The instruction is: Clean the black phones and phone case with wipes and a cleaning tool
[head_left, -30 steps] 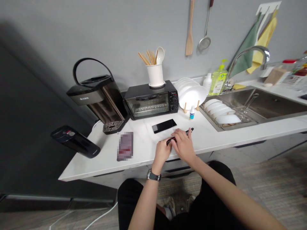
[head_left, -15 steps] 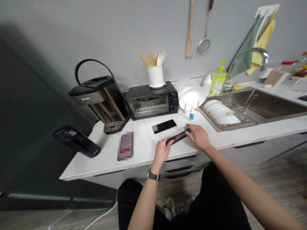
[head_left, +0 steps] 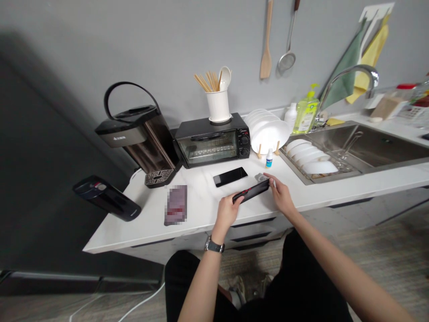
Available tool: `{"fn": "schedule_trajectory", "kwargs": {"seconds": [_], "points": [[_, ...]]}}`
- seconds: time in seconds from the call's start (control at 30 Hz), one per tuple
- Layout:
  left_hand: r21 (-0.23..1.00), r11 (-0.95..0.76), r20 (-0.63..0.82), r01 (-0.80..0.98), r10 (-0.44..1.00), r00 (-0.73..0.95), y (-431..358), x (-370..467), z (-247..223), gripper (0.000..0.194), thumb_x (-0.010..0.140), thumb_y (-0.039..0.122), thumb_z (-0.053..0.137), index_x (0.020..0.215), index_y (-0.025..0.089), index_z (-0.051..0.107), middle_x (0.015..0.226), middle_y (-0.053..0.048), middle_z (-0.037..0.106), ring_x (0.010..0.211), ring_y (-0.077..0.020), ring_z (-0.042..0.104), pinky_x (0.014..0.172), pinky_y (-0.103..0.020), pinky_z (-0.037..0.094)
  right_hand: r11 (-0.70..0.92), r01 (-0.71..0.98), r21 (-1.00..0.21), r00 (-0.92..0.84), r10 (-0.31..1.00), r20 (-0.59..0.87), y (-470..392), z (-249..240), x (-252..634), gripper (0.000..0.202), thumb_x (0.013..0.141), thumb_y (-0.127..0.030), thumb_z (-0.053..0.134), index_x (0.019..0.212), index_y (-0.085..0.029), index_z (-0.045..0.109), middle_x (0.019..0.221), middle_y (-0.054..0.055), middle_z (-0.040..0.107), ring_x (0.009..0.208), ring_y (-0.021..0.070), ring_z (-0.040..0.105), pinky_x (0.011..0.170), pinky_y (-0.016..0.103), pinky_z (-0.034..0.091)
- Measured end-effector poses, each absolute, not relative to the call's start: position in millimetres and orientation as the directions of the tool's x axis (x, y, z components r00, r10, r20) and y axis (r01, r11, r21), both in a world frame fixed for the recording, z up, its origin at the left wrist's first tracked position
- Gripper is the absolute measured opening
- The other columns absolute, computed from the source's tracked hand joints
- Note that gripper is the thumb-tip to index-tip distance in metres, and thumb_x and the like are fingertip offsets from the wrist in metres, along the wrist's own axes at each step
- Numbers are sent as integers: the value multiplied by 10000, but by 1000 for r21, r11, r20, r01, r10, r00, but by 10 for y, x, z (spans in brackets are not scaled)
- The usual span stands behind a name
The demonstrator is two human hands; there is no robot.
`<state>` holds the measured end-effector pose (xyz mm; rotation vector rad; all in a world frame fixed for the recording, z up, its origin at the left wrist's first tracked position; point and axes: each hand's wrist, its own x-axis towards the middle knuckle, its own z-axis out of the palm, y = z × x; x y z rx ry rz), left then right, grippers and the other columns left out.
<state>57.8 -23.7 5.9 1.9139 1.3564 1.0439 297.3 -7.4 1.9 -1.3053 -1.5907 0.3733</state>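
A thin, phone-sized black case (head_left: 252,192) with red marks along its side is held between my hands, tilted just above the counter's front part. My left hand (head_left: 227,212) grips its left end, thumb on the near side. At its right end, the fingers of my right hand (head_left: 280,194) pinch the corner. Behind the case lies a small greyish thing (head_left: 261,177) that I cannot make out. A black smartphone (head_left: 230,177) rests screen up beyond my left hand. Near it stands a small white bottle (head_left: 269,158) with a blue label.
On the white counter (head_left: 201,197) are a blurred purplish item (head_left: 176,205), a dark bottle-like appliance (head_left: 106,199), a water dispenser (head_left: 144,138) and a toaster oven (head_left: 212,142). White plates (head_left: 270,134) stand in a rack. The sink (head_left: 378,147) holds bowls (head_left: 311,157).
The case has tilted, showing more of its broad face. My right hand has shifted slightly right to its end, uncovering more of the greyish thing behind.
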Motion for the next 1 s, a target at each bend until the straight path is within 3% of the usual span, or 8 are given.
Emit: {"fn": "schedule_trajectory", "kwargs": {"seconds": [0.13, 0.23, 0.37, 0.5, 0.67, 0.77, 0.87, 1.0], "points": [[797, -325, 269, 509, 946, 183, -249, 595, 66, 253, 1003, 315, 612, 1156, 225, 793, 1176, -79, 802, 1086, -283, 761, 981, -388, 576, 479, 641, -600, 48, 755, 654, -214, 68, 2613, 454, 1112, -383, 328, 1321, -210, 691, 1406, 122, 685, 1383, 304, 569, 1173, 560, 419], [793, -344, 273, 503, 939, 211, -261, 592, 30, 256, 1001, 238, 566, 1112, 194, 792, 1121, -94, 814, 1030, -272, 772, 964, -382, 586, 585, 711, -391, -196, 698, 689, -364, 104, 2224, 426, 1092, -236, 349, 1407, -225, 635, 1438, 95, 670, 1403, 293, 551, 1241, 650, 276], [778, -318, 264, 542, 948, 177, -263, 563, -39, 314, 905, 40, 510, 1067, 103, 772, 1113, -165, 801, 1014, -296, 765, 921, -383, 595, 737, 649, -188, -475, 585, 657, -492, 153, 1820, 481, 1063, -177, 410, 1531, -182, 519, 1509, 119, 610, 1398, 261, 546, 1197, 521, 395], [778, -322, 253, 540, 947, 201, -254, 537, -18, 301, 876, 31, 529, 991, 126, 790, 1018, -123, 820, 922, -279, 773, 879, -367, 602, 694, 716, -78, -516, 600, 611, -391, 191, 1979, 441, 1076, -294, 473, 1481, -138, 554, 1420, 156, 659, 1237, 306, 604, 1050, 470, 467], [814, -353, 272, 461, 933, 234, -255, 551, 61, 290, 1012, 325, 575, 1192, 235, 783, 1202, -59, 796, 1103, -269, 754, 998, -374, 577, 525, 847, -84, -385, 715, 583, -132, 200, 2661, 361, 1101, -372, 409, 1154, -161, 697, 1060, 127, 728, 996, 294, 617, 905, 420, 447], [811, -328, 256, 485, 943, 211, -253, 578, 84, 279, 1006, 345, 604, 1184, 240, 792, 1190, -62, 798, 1106, -277, 756, 999, -371, 575, 459, 870, -178, -274, 753, 599, -74, 189, 2855, 373, 1110, -342, 360, 1075, -184, 696, 1014, 106, 715, 926, 270, 612, 857, 389, 455], [810, -312, 250, 496, 949, 190, -256, 597, 100, 263, 1001, 322, 609, 1164, 239, 798, 1181, -64, 801, 1091, -274, 762, 995, -366, 576, 415, 869, -270, -158, 750, 643, -146, 170, 2704, 385, 1112, -287, 332, 1051, -198, 701, 1049, 100, 722, 1065, 280, 619, 1005, 428, 438], [804, -334, 261, 492, 941, 213, -261, 588, 78, 271, 1001, 267, 570, 1147, 222, 793, 1173, -75, 804, 1065, -270, 765, 969, -362, 574, 446, 812, -377, -74, 719, 691, -386, 135, 2154, 380, 1110, -248, 331, 1175, -213, 703, 1173, 86, 738, 1307, 297, 562, 1238, 600, 211]]}}
